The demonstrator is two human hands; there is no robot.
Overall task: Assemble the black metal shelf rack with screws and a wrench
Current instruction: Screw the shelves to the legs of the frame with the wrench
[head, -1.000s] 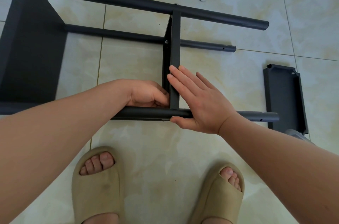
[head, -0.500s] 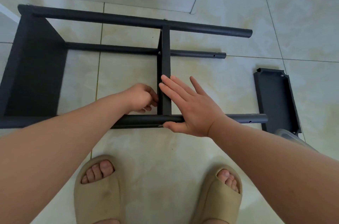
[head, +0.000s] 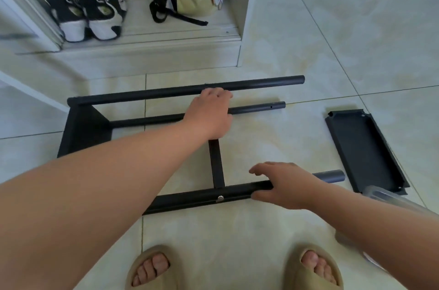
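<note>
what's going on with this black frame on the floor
A person is assembling a black rack that lies on its side on the tiled floor. The left hand reaches across, its grip curled on the far pole. The right hand is on the near pole, thumb against it and fingers spread. A screw sticks out of that pole. A loose shelf lies to the right, not yet fitted.

The black rack (head: 216, 163) is laid on its side; a loose shelf panel (head: 363, 149) is laid flat to its right.
</note>
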